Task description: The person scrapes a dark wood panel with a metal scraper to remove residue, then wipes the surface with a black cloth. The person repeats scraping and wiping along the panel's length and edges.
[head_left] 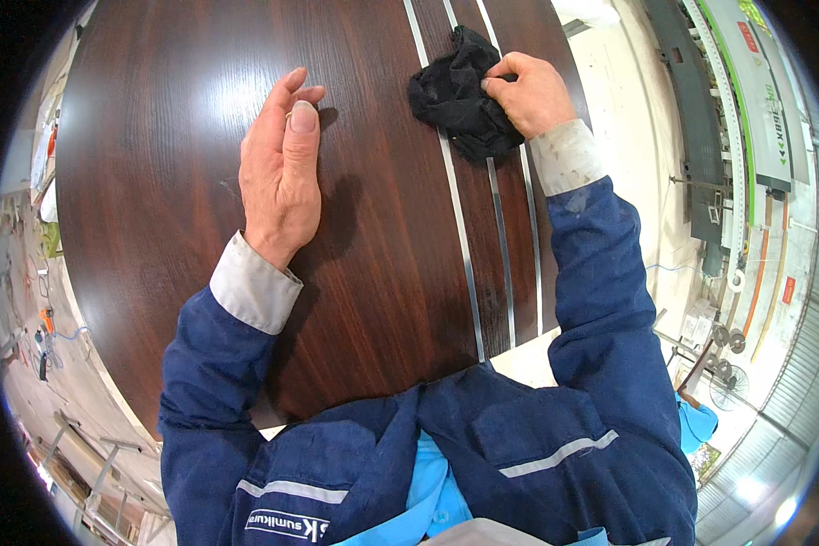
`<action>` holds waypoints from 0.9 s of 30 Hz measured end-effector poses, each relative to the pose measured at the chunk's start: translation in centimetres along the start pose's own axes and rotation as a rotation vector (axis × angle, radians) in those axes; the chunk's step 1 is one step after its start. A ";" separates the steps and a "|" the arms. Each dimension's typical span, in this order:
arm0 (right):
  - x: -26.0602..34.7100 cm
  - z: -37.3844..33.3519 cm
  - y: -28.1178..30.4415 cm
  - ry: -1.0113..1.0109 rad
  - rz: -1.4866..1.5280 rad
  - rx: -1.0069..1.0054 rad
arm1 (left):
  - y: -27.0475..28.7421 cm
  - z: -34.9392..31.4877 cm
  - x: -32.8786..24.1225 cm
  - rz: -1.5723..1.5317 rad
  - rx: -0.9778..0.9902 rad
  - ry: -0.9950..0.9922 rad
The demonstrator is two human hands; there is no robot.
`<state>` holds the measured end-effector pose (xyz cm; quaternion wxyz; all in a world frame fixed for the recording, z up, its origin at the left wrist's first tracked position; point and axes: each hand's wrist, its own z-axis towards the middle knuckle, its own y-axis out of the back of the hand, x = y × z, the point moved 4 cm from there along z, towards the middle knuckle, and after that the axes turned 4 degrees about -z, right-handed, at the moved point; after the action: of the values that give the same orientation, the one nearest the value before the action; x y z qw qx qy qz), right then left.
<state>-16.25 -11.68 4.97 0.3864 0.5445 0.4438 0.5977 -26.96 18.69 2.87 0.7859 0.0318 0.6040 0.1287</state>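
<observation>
A dark brown wood-grain panel (373,227) with several pale metallic strips (455,191) running along its right side lies in front of me. On those strips rests a crumpled black cloth (464,96). My right hand (530,91) pinches the cloth's right edge between thumb and fingers. Left of the cloth, my left hand (282,173) is raised over the panel, casting a shadow on it. Its fingers are extended with the thumb apart, and it holds nothing.
Along the right stands a long machine (746,118) with a green edge and dark grey side. Farther down that side are a fan (726,387) and a person in a light blue shirt (696,423). An orange-and-black tool (45,318) and metal frames (91,473) are at the left.
</observation>
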 end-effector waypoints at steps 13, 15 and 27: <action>0.4 -10.8 1.1 -0.013 0.105 0.034 | -0.3 0.3 1.3 -0.038 0.011 -0.015; 1.1 -4.3 0.0 0.121 -0.030 -0.112 | -0.3 0.4 1.3 -0.076 -0.003 0.035; 2.1 -29.7 0.8 0.006 -0.052 -0.258 | -0.3 0.0 1.1 -0.143 -0.019 0.059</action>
<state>-45.97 -13.16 5.98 0.4673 0.4769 0.3783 0.6412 -26.62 18.66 1.77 0.7753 -0.0225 0.6262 0.0787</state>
